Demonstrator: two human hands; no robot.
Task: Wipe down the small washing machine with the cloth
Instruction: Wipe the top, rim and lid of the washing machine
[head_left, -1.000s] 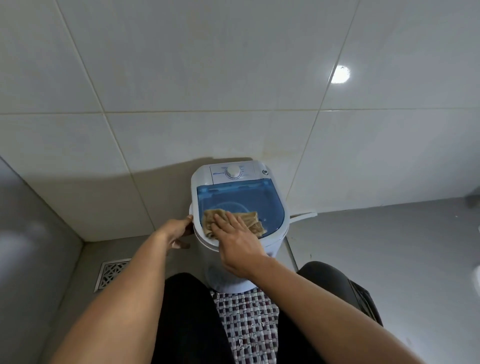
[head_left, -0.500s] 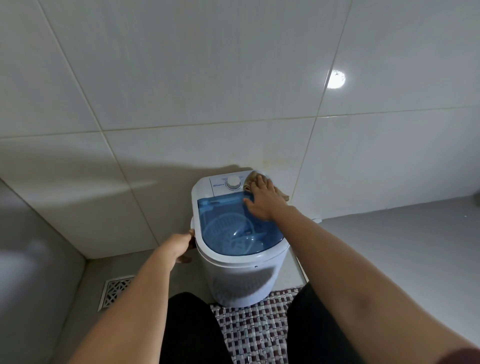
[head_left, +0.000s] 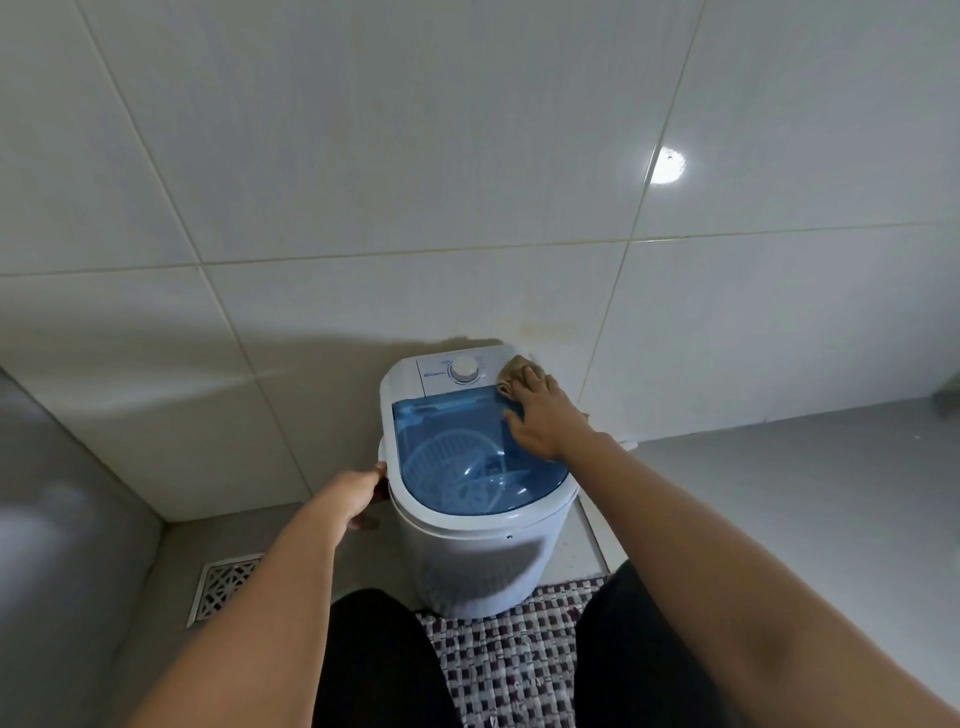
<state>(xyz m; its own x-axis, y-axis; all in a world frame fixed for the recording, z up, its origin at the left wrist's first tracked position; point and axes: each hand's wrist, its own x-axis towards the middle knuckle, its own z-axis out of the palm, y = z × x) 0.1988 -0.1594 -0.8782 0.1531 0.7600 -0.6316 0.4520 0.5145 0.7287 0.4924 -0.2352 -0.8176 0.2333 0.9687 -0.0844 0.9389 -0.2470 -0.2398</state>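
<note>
Small washing machine (head_left: 467, 499) stands upright on the grey floor (head_left: 779, 493), back against the tiled wall (head_left: 363, 208), front edge just touching the woven mat (head_left: 514, 660). Lid's (head_left: 467, 457) long axis runs from the wall toward the person: control panel with white dial (head_left: 464, 369) at the wall end, rounded blue end nearest the knees. Agitator visible through the blue lid.

Right hand (head_left: 543, 415) lies flat, fingers extended toward the wall, pressing the tan cloth (head_left: 511, 371) onto the machine's back right corner, just right of the dial. It presses rather than clenches; most of the cloth is hidden under the palm, only the bunched far end shows.

Left hand (head_left: 353, 491) is wrapped around the machine's left rim, fingers curled under the edge, thumb on top.

Floor drain grate (head_left: 226, 584) sits at the floor's left, well apart from the machine.
</note>
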